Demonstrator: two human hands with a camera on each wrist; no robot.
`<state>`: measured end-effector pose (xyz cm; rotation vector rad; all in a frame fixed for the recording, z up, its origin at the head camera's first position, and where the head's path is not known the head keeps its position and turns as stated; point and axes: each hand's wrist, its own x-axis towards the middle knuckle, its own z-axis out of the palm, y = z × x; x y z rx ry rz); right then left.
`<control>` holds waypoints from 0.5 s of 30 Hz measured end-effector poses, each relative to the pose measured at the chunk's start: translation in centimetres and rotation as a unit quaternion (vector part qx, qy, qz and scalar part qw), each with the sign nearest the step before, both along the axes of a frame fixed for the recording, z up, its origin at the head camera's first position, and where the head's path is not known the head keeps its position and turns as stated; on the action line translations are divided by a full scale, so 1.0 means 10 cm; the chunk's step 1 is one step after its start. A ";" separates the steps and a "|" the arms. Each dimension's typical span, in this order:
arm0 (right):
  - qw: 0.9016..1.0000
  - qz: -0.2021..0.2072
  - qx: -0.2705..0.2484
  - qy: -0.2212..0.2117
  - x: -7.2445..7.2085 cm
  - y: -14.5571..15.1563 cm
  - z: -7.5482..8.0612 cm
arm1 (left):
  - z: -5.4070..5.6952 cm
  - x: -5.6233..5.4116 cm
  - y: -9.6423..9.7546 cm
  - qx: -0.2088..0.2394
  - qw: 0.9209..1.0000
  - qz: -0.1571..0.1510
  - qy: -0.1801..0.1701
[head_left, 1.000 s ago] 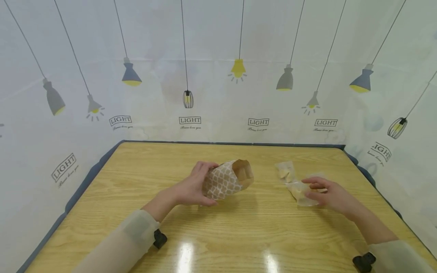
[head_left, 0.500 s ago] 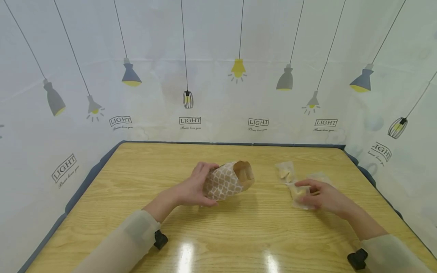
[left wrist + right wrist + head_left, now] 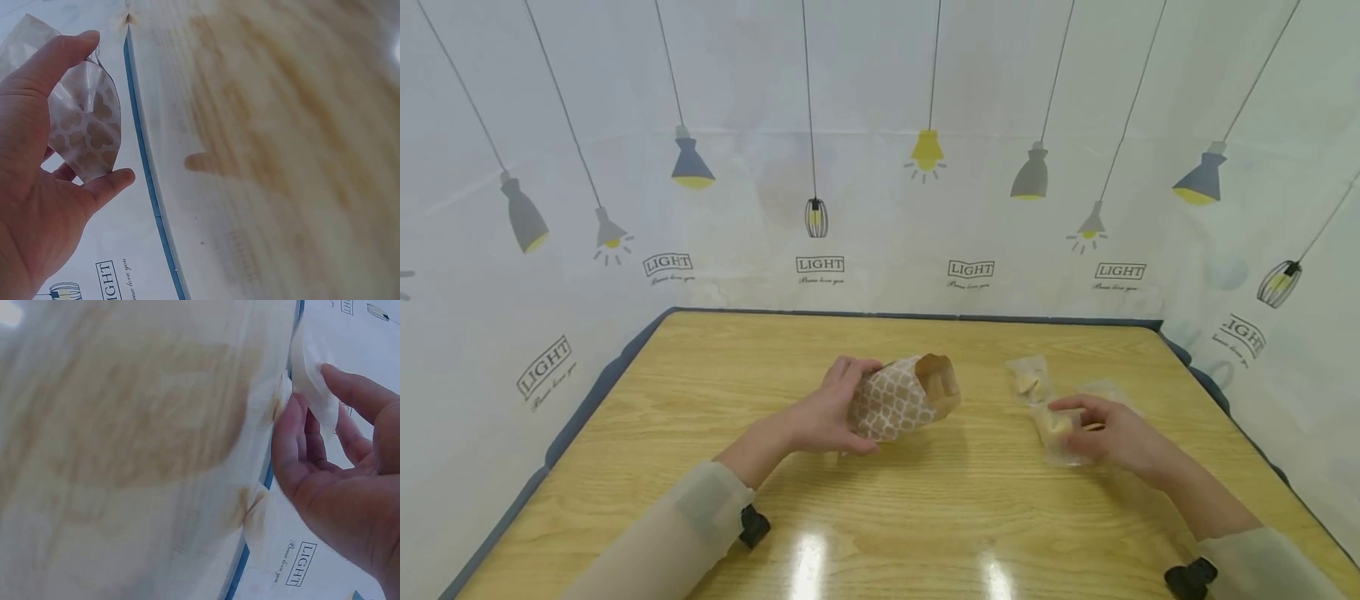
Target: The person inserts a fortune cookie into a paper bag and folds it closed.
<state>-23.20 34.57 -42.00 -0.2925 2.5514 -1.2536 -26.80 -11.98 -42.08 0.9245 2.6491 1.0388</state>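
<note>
My left hand (image 3: 831,408) grips a brown paper bag (image 3: 887,400) with a white lattice pattern, thumb on the near side and fingers round the far side. The bag lies tilted, its mouth facing right and gaping. In the left wrist view the bag (image 3: 87,125) sits between thumb and fingers. At the right, my right hand (image 3: 1120,437) pinches a clear packet (image 3: 1054,427) with a pale yellow, cookie-like piece in it. The right wrist view shows this packet (image 3: 309,378) between thumb and fingertips, partly covered by them.
Just behind the pinched packet lies a similar packet (image 3: 1030,382). Another clear packet (image 3: 1108,388) shows beyond my right hand, partly hidden by it. All are on a wooden table (image 3: 737,358), bordered at the back by a white curtain (image 3: 880,225) printed with lamps.
My right hand has shifted slightly left and its fingers have closed on the packet, which has turned a little toward me. My left hand and the bag have barely moved.
</note>
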 end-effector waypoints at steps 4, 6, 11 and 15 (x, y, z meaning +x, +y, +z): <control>1.000 0.005 -0.021 0.014 0.02 -0.08 0.06 | 0.01 -0.01 0.00 -0.001 1.000 -0.001 -0.002; 1.000 0.007 -0.025 0.018 0.02 -0.12 0.10 | 0.01 -0.01 0.00 -0.002 1.000 0.000 -0.004; 0.998 -0.009 -0.046 0.030 0.04 -0.23 0.14 | 0.00 -0.02 -0.01 -0.003 1.000 0.000 -0.002; 0.994 -0.038 -0.083 0.054 0.05 -0.29 0.15 | 0.00 -0.02 0.00 -0.002 1.000 0.001 -0.003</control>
